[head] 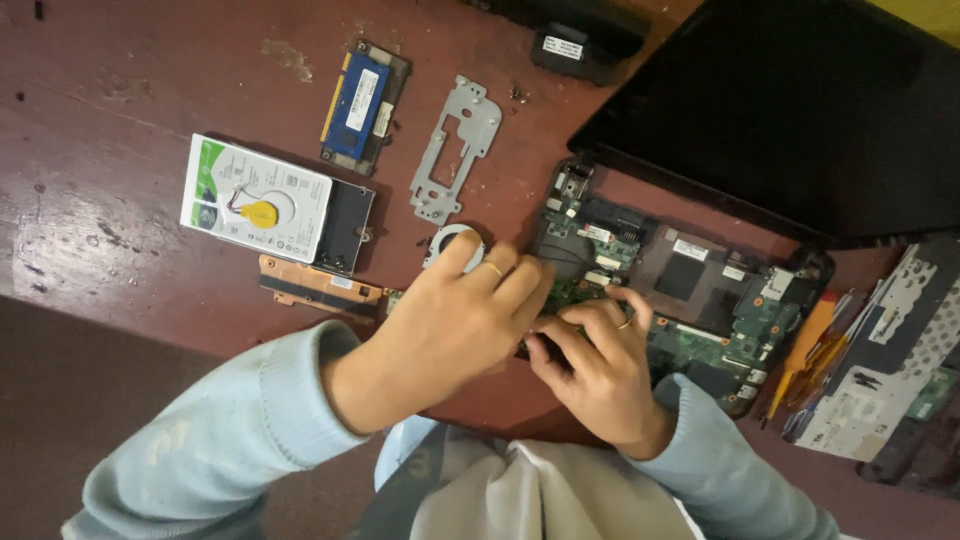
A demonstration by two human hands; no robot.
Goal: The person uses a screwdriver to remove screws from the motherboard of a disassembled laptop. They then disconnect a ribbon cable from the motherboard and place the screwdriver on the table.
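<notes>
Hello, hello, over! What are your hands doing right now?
Left hand and right hand both on the near edge of the green circuit board. Whether either holds anything: cannot tell. Fan ring just beyond the left fingers.

The worn reddish-brown table (120,90) carried laptop parts. A hard drive (256,198) with a yellow coin cell on its label lay beside a copper heat pipe (318,285). A blue memory module (362,100) and a metal bracket (455,148) lay farther back. The green motherboard (690,290) sat right of them, with a black screen panel (800,110) behind it and a keyboard frame (890,350) at the right edge.
</notes>
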